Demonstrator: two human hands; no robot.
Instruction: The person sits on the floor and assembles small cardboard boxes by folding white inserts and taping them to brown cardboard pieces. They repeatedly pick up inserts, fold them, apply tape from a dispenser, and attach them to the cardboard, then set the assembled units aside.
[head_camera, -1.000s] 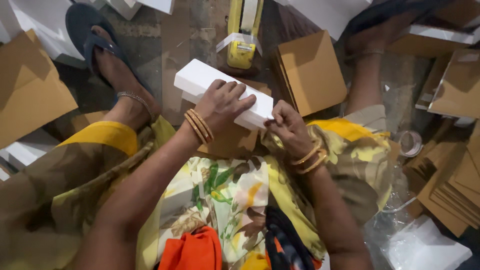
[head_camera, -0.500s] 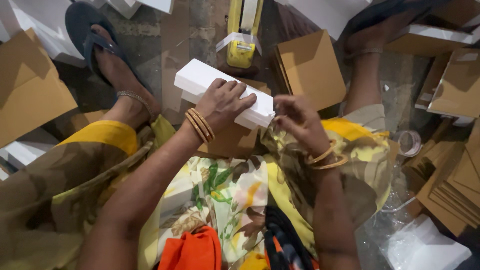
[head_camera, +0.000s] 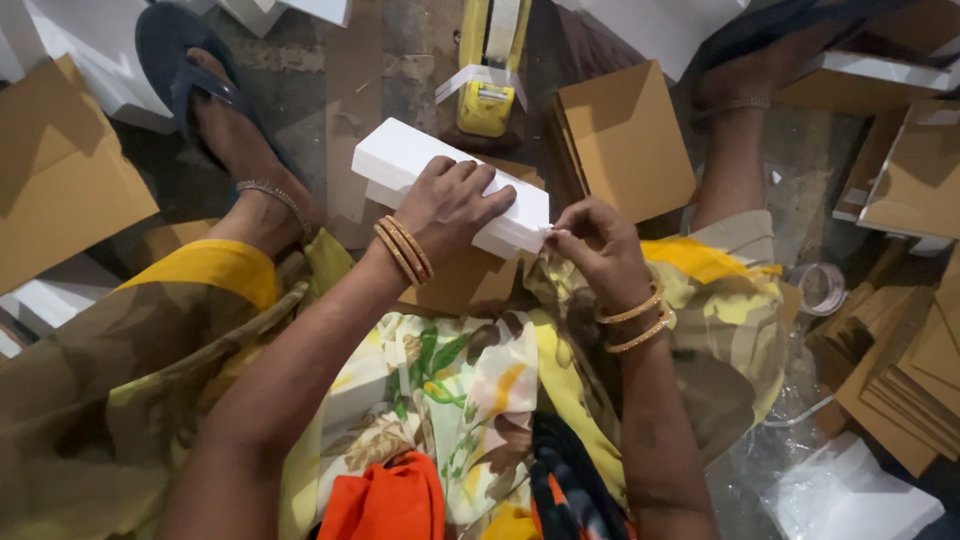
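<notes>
The left hand (head_camera: 455, 205) lies palm down across the white box (head_camera: 440, 180), fingers spread and pressing on its top, which pins the box steady over the knees. The right hand (head_camera: 600, 255) sits at the box's near right end, fingertips pinched together on that edge or on something small there; what they grip is too small to tell. Bangles ring both wrists. The box rests tilted, its far end toward the yellow tape dispenser (head_camera: 487, 85) standing on the floor just beyond, within easy reach. Under the box shows a brown cardboard piece (head_camera: 465, 285), touching it from below. To the right of the dispenser a stack of brown cards (head_camera: 620, 140) leans upright. More flat cards (head_camera: 55, 180) lie at far left, and a tape roll (head_camera: 822, 288) lies by the right knee.
</notes>
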